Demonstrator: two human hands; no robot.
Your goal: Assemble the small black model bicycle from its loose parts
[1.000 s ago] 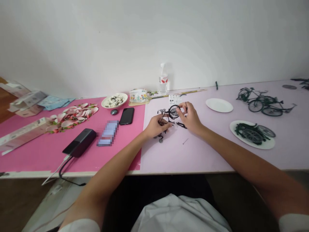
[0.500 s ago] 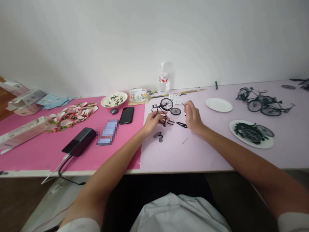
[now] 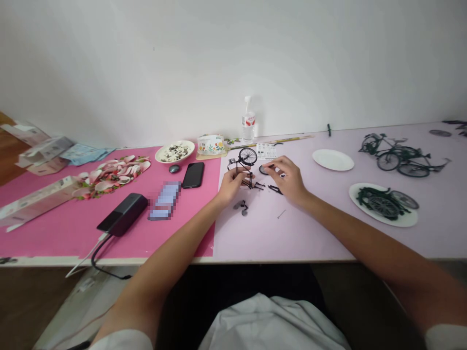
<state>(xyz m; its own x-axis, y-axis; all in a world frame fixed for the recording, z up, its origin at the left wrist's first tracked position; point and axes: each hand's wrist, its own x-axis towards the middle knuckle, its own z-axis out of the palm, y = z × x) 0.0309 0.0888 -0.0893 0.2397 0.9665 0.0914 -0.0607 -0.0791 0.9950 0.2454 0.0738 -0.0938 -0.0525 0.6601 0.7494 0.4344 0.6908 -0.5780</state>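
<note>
My left hand (image 3: pixel 229 183) is closed around a small black model bicycle frame (image 3: pixel 243 167) with one spoked wheel fitted, holding it just above the lilac table (image 3: pixel 292 233). My right hand (image 3: pixel 288 177) pinches a loose black wheel (image 3: pixel 263 169) that lies flat on the table just right of the frame. Small black parts (image 3: pixel 273 188) lie under and between the hands, and two more (image 3: pixel 241 206) sit nearer me. A thin pin (image 3: pixel 280 213) lies by my right wrist.
On the pink mat (image 3: pixel 73 228) lie a phone (image 3: pixel 193 174), a power bank (image 3: pixel 122 215) with cable and a pile of wrappers (image 3: pixel 109 175). A bowl (image 3: pixel 173 151), a bottle (image 3: pixel 248 121), a white plate (image 3: pixel 333 159), green model bicycles (image 3: pixel 397 155) and a plate of green parts (image 3: pixel 383 204) stand around.
The wheel my right hand held against the frame a second ago now lies on the table. The left hand lifted the frame slightly left, and the right hand came back down onto the loose wheel.
</note>
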